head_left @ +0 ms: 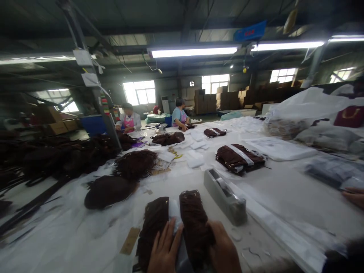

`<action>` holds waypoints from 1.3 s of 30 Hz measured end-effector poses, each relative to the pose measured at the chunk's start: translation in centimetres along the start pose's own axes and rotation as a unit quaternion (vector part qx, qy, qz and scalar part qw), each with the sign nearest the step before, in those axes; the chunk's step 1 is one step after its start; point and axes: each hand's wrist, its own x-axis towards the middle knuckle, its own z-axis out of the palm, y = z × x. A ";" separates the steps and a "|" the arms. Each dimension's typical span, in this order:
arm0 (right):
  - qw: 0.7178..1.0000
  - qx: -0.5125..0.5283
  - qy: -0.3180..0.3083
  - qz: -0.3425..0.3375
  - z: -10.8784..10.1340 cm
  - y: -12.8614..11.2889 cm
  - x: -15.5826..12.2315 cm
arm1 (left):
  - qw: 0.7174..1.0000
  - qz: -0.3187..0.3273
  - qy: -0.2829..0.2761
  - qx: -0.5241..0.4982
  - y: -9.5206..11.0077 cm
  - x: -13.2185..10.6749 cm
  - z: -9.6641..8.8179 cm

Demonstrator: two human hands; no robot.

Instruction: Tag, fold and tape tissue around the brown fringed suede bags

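Observation:
A dark brown fringed bag (194, 214) lies before me with a whitish strip (174, 207) running down its middle. My left hand (165, 248) rests on the strip and the bag's left part, fingers stretched out. At the bag's right edge, my right hand (223, 246) is closed on it, its fingertips partly hidden. Just beyond sits a grey tape dispenser (224, 197). A brown paper tag (130, 240) lies left of the bag. Farther back on the table is another brown bag (240, 157) with a white band round it.
Brown fringed pieces (110, 191) lie to the left by a metal post (109, 125). White sheets (195, 158) are spread on the table (281, 189). Another person's hand (354, 197) reaches in at right beside plastic-wrapped goods (335, 170). Two people work at the far side.

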 end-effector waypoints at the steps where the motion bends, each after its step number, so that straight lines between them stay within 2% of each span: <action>1: 1.000 0.000 0.000 -0.015 -0.1 0.0 0.2 | 1.000 0.000 0.001 0.001 0.0 -0.1 0.1; 6: 0.993 -0.013 0.015 -0.118 -0.6 -0.1 0.8 | 1.000 -0.002 -0.002 0.003 -0.2 -0.3 0.6; 9: 0.986 -0.018 0.001 -0.163 -0.6 0.3 0.8 | 1.000 -0.009 0.002 -0.002 -0.4 -0.3 1.0; 11: 0.983 -0.010 -0.009 -0.181 -0.8 0.6 0.5 | 1.000 -0.015 -0.001 -0.011 -0.4 -0.2 0.7; 13: 0.985 0.003 -0.020 -0.174 -1.4 0.5 0.0 | 0.999 -0.014 -0.018 -0.026 -0.1 0.0 -0.5; 15: 0.991 0.024 -0.038 -0.128 -2.3 -0.2 -0.5 | 0.997 -0.005 -0.050 -0.051 0.3 0.3 -2.2; 17: 0.995 0.058 -0.062 -0.050 -3.2 -1.0 -0.7 | 0.993 -0.008 -0.089 -0.077 0.7 0.7 -3.9; 20: 0.983 0.144 -0.084 0.082 -3.6 -1.7 -0.3 | 0.986 -0.024 -0.134 -0.099 0.8 1.4 -5.0; 24: 0.914 0.286 -0.097 0.272 -4.0 -1.7 0.0 | 0.984 -0.013 -0.144 -0.104 0.8 1.5 -4.9; 26: 0.860 0.350 -0.101 0.356 -4.6 -1.8 0.0 | 0.985 -0.008 -0.138 -0.101 0.8 1.4 -4.9; 28: 0.807 0.403 -0.132 0.411 -5.3 -2.0 0.3 | 0.986 -0.005 -0.134 -0.097 0.9 1.3 -4.9; 29: 0.794 0.409 -0.155 0.423 -5.6 -2.0 0.5 | 0.987 -0.003 -0.131 -0.095 0.9 1.3 -4.9; 30: 0.796 0.395 -0.179 0.421 -5.7 -2.1 0.8 | 0.987 -0.001 -0.129 -0.093 0.9 1.3 -4.9; 33: 0.856 0.285 -0.232 0.363 -5.7 -2.1 2.0 | 0.987 0.004 -0.128 -0.095 0.7 1.3 -5.0; 34: 0.864 0.260 -0.246 0.353 -5.6 -2.0 2.3 | 0.987 0.007 -0.131 -0.097 0.5 1.3 -5.0; 38: 0.834 0.281 -0.269 0.390 -5.2 -1.5 2.9 | 0.983 0.017 -0.152 -0.101 0.2 1.2 -5.5; 39: 0.835 0.282 -0.264 0.391 -5.2 -1.4 2.8 | 0.983 0.015 -0.155 -0.098 0.3 1.2 -5.7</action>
